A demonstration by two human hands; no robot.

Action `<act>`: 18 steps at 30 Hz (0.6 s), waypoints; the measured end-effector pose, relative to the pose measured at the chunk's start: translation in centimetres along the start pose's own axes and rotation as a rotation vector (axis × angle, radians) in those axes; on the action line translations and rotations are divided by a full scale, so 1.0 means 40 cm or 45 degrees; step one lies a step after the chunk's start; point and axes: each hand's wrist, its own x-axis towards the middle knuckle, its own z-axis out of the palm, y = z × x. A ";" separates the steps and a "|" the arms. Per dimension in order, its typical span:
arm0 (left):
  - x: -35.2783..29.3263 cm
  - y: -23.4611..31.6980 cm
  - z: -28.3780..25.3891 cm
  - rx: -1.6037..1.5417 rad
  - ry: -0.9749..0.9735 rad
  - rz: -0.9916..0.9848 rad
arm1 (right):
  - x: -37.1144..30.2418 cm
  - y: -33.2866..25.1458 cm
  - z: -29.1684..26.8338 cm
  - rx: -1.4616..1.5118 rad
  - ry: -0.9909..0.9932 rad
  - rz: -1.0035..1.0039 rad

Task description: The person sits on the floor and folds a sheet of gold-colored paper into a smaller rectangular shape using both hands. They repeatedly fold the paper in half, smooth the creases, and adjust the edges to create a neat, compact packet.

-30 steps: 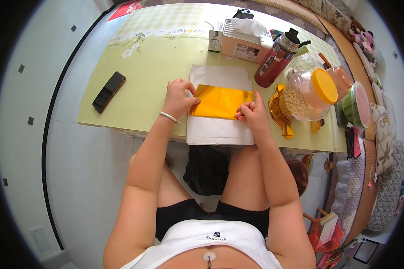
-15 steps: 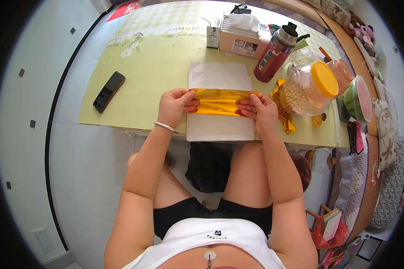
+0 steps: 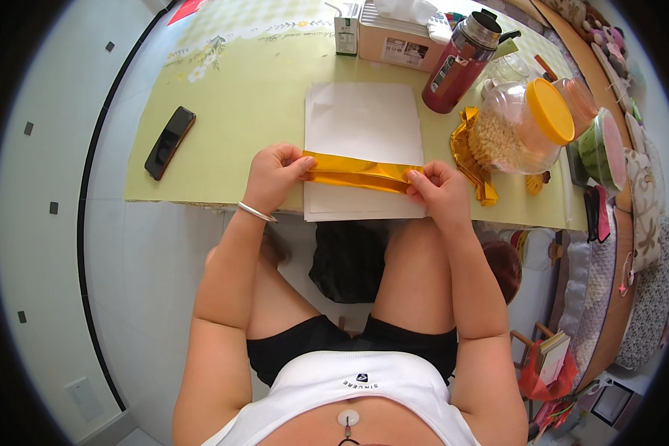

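Note:
A strip of shiny gold foil paper (image 3: pixel 360 172) stretches between my two hands, above a stack of white paper sheets (image 3: pixel 363 119) at the table's near edge. Pinched in my left hand (image 3: pixel 279 169) is the strip's left end. My right hand (image 3: pixel 440 186) grips its right end between thumb and fingers. A lengthwise fold or crease runs along the foil. More folded gold foil pieces (image 3: pixel 472 152) lie to the right of the sheets, beside a clear jar (image 3: pixel 509 134) with a yellow lid and small tan pieces inside.
The table (image 3: pixel 238 111) has a pale green cover. A phone (image 3: pixel 169 143) lies at the left. Toward the back stand a drink carton (image 3: pixel 346 36), a tissue box (image 3: pixel 398 46) and a red thermos (image 3: pixel 457 70). A cut watermelon (image 3: pixel 600 152) sits at the right edge.
The gold foil has gone from a wider band to a narrower, folded strip. My hands have moved slightly farther apart, and the view has shifted a little.

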 end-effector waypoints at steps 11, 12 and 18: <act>-0.003 -0.006 -0.006 0.524 -0.037 0.276 | -0.010 0.054 -0.020 -0.414 0.034 -0.135; -0.004 -0.005 -0.008 0.530 -0.056 0.288 | -0.012 0.053 -0.017 -0.420 0.035 -0.132; -0.012 0.009 -0.003 0.604 -0.045 0.296 | -0.038 0.011 -0.021 -0.594 -0.014 -0.169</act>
